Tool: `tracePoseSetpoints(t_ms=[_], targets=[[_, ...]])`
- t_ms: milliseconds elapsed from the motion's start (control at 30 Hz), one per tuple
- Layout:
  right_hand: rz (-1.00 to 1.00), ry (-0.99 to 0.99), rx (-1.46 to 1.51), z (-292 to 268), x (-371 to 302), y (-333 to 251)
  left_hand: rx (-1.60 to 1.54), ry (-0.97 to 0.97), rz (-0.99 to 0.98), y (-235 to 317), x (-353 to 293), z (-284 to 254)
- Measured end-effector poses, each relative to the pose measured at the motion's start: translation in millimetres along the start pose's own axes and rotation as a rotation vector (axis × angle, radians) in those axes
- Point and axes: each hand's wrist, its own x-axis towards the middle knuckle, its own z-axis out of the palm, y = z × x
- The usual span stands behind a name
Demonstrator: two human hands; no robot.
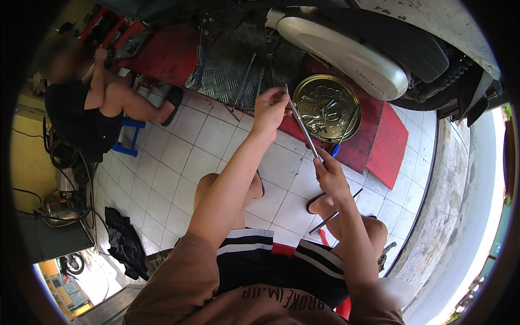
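Your shirt (271, 307) is filling bottom-centre; mid-frame, left fingers (276, 93) and right fingers (328, 157) are holding a metal rod (303, 123); steadying both ends helps.

Here's the platform (375, 122) spread across the far side, and on its right part sits the tray (352, 89) with small parts (329, 111) inside, a handled tool (336, 150) at its near rim. Beyond the tray, there's the motorcycle muffler (341, 51)! Left of it, a tread plate (230, 65) carries long tools (245, 78). Nearer, the rod (305, 126) spans left hand (271, 112) to right hand (331, 176). Far left, a co-worker (78, 116) beside a stool (129, 138); near left, bundled cloth (123, 235) on the floor (184, 141).
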Motion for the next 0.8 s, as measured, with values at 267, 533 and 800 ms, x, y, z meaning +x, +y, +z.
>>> tracePoseSetpoints(t_ms=[267, 533, 800], targets=[[0.047, 0.023, -0.073, -1.2, -2.1, -8.6, -0.171, -0.086, -0.128, 7.4, -4.0, 1.2], [-0.033, 0.012, -0.041, -4.7, -1.7, -6.8, -0.155, -0.115, -0.122, 11.4, -1.1, -3.6], [-0.003, 0.02, -0.089, -5.1, -0.1, -5.5, 0.256, 0.073, 0.27, -1.4, 0.6, 4.4]])
